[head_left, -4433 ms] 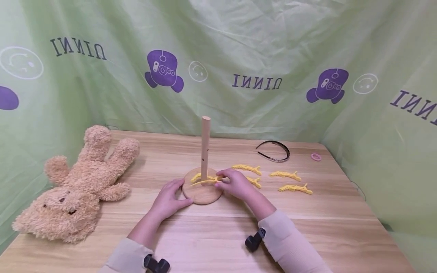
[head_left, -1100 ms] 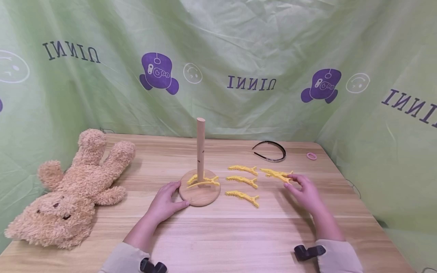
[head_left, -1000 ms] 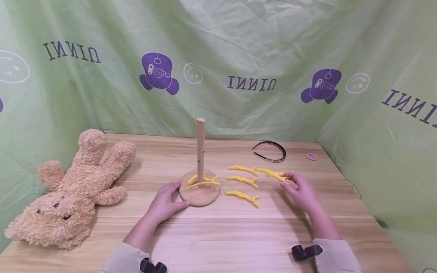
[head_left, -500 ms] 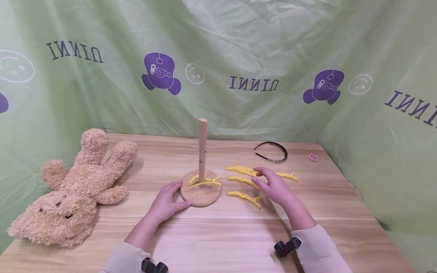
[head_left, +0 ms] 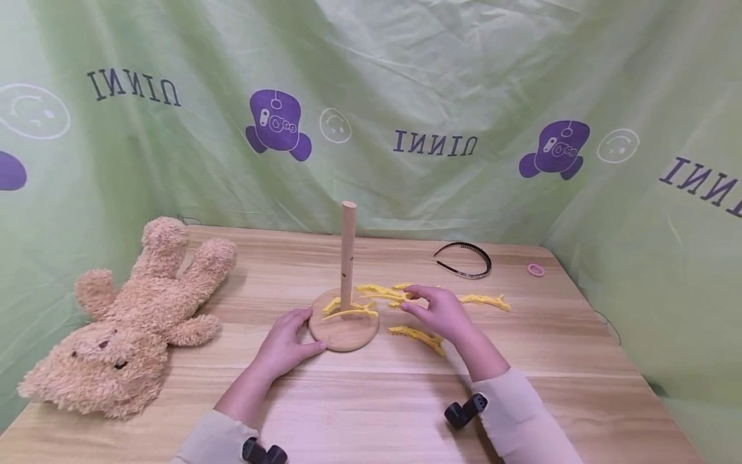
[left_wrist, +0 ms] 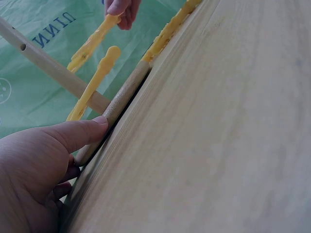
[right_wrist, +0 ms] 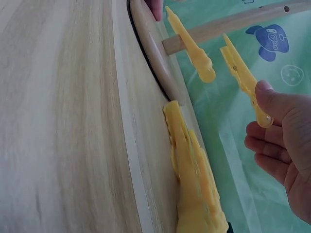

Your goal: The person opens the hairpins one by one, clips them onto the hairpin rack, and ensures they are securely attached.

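A wooden stand has a round base (head_left: 342,336) and an upright post (head_left: 347,258). Thumb and fingers of my left hand (head_left: 284,348) grip the base's left edge, with the thumb (left_wrist: 85,132) on its rim. A yellow hair clip (right_wrist: 197,56) sits at the foot of the post, its two sides around it. Between thumb and fingers of my right hand (head_left: 440,312), another yellow hair clip (right_wrist: 241,75) is pinched at its tail, raised just right of the post with its tip leftward. Below that hand lies a loose clip (head_left: 416,335).
More yellow clips lie behind my right hand, partly hidden, and one clip (head_left: 487,301) lies farther right. A black headband (head_left: 484,258) and a pink hair tie (head_left: 536,270) are at the back right. On the left lies a teddy bear (head_left: 133,316). Green cloth (head_left: 371,187) encloses the table.
My right hand has carried a clip leftward from the right-hand group, past the middle clips, to beside the post. The left hand has kept its hold on the base.
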`<state>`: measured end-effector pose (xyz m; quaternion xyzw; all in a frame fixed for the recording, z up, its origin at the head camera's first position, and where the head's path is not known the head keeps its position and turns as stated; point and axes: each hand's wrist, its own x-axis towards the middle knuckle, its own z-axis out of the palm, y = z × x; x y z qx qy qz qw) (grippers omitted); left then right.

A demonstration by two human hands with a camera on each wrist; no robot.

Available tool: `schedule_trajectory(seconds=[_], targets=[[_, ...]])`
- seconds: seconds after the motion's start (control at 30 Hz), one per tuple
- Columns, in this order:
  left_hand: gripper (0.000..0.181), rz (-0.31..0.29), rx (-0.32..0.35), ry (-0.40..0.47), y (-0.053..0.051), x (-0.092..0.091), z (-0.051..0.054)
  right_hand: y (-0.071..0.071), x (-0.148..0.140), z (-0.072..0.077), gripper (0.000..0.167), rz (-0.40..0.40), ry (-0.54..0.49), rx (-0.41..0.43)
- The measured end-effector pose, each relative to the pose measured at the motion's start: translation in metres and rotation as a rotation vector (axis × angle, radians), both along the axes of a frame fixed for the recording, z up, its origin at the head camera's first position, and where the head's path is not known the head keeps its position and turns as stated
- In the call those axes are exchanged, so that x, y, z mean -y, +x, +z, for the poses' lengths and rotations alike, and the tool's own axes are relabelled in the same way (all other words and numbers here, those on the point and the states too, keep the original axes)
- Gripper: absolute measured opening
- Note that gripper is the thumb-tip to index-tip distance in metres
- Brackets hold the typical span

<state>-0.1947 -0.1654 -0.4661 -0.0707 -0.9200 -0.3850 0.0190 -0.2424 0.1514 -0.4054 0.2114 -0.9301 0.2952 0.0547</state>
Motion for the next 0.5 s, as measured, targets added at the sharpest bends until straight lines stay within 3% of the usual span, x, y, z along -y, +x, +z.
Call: schedule_trajectory(seconds=[0.5], targets=[[0.081, 0.002, -0.003, 0.006, 0.002, -0.001, 0.003, -0.012, 0.048, -0.005, 0.035, 0.055, -0.014, 0.042]])
